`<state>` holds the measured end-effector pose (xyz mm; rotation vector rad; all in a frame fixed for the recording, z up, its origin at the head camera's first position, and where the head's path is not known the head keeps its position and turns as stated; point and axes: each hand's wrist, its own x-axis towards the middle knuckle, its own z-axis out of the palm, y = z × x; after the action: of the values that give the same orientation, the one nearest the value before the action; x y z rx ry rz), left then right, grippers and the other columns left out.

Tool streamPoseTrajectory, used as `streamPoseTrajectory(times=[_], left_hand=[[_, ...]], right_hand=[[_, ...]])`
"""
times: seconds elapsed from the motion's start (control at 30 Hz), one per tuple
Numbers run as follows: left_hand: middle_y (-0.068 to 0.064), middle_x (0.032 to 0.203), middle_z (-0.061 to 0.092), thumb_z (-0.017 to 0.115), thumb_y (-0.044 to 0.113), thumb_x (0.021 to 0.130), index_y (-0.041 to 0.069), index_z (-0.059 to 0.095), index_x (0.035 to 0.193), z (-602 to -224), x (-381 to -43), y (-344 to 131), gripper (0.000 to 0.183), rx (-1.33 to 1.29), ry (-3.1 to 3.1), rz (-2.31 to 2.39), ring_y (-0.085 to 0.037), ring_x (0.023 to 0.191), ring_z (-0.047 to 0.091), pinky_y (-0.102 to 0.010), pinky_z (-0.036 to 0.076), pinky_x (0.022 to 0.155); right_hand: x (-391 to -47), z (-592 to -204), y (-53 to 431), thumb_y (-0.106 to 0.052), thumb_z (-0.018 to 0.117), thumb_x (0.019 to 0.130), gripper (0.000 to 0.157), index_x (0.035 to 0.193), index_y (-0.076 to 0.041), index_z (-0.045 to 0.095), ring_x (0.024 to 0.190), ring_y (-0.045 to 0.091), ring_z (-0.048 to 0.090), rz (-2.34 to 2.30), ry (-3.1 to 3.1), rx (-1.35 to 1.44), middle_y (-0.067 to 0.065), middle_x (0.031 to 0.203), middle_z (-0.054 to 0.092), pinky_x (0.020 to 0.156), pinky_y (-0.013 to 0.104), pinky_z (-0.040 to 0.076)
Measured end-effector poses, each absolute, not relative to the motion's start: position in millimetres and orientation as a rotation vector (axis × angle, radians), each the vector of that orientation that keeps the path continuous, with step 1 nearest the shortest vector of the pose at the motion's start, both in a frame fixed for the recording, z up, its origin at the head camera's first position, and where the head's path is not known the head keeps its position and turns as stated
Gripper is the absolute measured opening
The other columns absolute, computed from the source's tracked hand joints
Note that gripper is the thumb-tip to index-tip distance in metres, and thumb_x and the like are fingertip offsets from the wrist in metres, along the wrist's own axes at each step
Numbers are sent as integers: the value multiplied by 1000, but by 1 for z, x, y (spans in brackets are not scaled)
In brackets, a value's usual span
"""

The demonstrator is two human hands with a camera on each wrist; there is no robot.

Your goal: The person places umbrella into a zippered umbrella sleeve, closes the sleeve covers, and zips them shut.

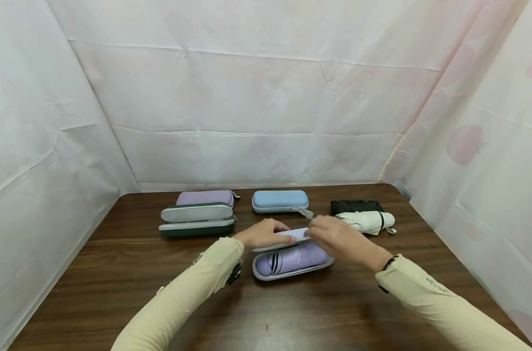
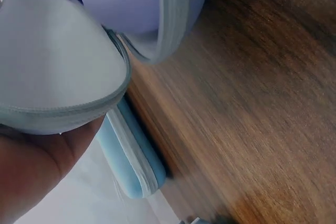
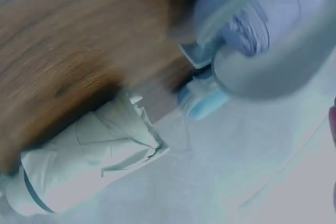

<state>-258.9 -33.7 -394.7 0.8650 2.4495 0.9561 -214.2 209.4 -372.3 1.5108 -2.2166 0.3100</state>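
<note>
An open lavender hard-shell case [image 1: 292,274] lies on the table with a folded purple umbrella [image 1: 294,258] in its lower half. Its lid [image 2: 58,51] stands raised, its pale grey lining showing in the left wrist view. My left hand [image 1: 263,234] holds the lid by its back, thumb over the outer side. Blurred, my right hand [image 1: 342,241] hovers at the right end of the case, overlapping the lid's corner in the head view. In the right wrist view only a sliver of fingers [image 3: 333,121] shows, apart from the case.
Behind the case sits a closed light blue case [image 1: 280,199] with a strap. To the left, an open dark green case [image 1: 198,229] stands before a closed purple case [image 1: 204,197]. A white folded umbrella [image 1: 367,221] and a black one [image 1: 355,206] lie to the right.
</note>
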Motion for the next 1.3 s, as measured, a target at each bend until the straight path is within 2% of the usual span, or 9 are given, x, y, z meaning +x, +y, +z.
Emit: streamPoseTrajectory(times=[0.1, 0.2, 0.33, 0.5, 0.73, 0.9, 1.07, 1.17, 1.3], left_hand=[[8, 107, 66, 59, 56, 87, 15, 66, 121, -393, -254, -33, 53, 859, 2501, 883, -6, 92, 59, -30, 47, 82], [7, 113, 64, 57, 61, 85, 18, 63, 124, -392, -247, -31, 59, 869, 2579, 779, -9, 100, 59, -34, 47, 86], [4, 117, 64, 57, 64, 84, 18, 61, 127, -393, -236, -26, 63, 926, 2712, 627, -11, 102, 59, -37, 49, 83], [4, 114, 66, 63, 60, 81, 16, 61, 128, -398, -224, -20, 64, 972, 2827, 561, -10, 94, 61, -35, 50, 72], [1, 110, 66, 73, 56, 75, 16, 61, 123, -407, -209, -18, 64, 1001, 2962, 534, -14, 93, 60, -34, 49, 69], [-2, 112, 63, 73, 58, 73, 15, 60, 122, -417, -197, -13, 67, 967, 3037, 474, -19, 97, 56, -39, 48, 76], [-3, 115, 58, 70, 60, 76, 14, 55, 127, -420, -195, -12, 70, 943, 2990, 449, -22, 103, 52, -44, 45, 83], [-3, 119, 59, 62, 52, 86, 14, 57, 128, -416, -204, -20, 57, 954, 2865, 562, -22, 109, 52, -46, 43, 88], [-6, 122, 62, 47, 19, 98, 8, 63, 123, -410, -231, -38, 31, 1021, 2615, 819, -23, 115, 52, -43, 40, 96]], right_hand=[[-225, -367, 213, -5, 67, 88, 18, 106, -6, 65, 96, 14, 55, 474, -2317, 1467, 1, 104, 59, 78, 31, 48], [-232, -366, 215, -13, 66, 91, 24, 114, -5, 64, 106, 18, 54, 593, -2506, 1490, 3, 113, 60, 85, 37, 47], [-236, -369, 213, -20, 64, 92, 33, 122, -5, 61, 113, 21, 54, 713, -2732, 1528, 5, 120, 60, 91, 42, 45], [-236, -376, 211, -20, 68, 90, 40, 125, -5, 59, 112, 20, 55, 785, -2781, 1593, 5, 122, 60, 90, 40, 45], [-232, -385, 206, -19, 74, 85, 45, 127, -10, 59, 114, 17, 54, 798, -2762, 1620, 2, 126, 59, 89, 38, 46], [-227, -393, 206, -19, 79, 80, 50, 126, -14, 60, 113, 17, 53, 734, -2776, 1581, 0, 125, 58, 89, 38, 46], [-225, -399, 206, -19, 81, 76, 54, 125, -17, 61, 112, 18, 52, 704, -2762, 1553, 0, 124, 57, 88, 39, 45], [-225, -402, 206, -19, 82, 75, 55, 126, -17, 61, 114, 19, 51, 693, -2728, 1566, 1, 124, 57, 90, 41, 44], [-226, -402, 206, -20, 82, 75, 56, 127, -18, 60, 115, 18, 50, 704, -2737, 1549, -1, 125, 57, 92, 41, 43]])
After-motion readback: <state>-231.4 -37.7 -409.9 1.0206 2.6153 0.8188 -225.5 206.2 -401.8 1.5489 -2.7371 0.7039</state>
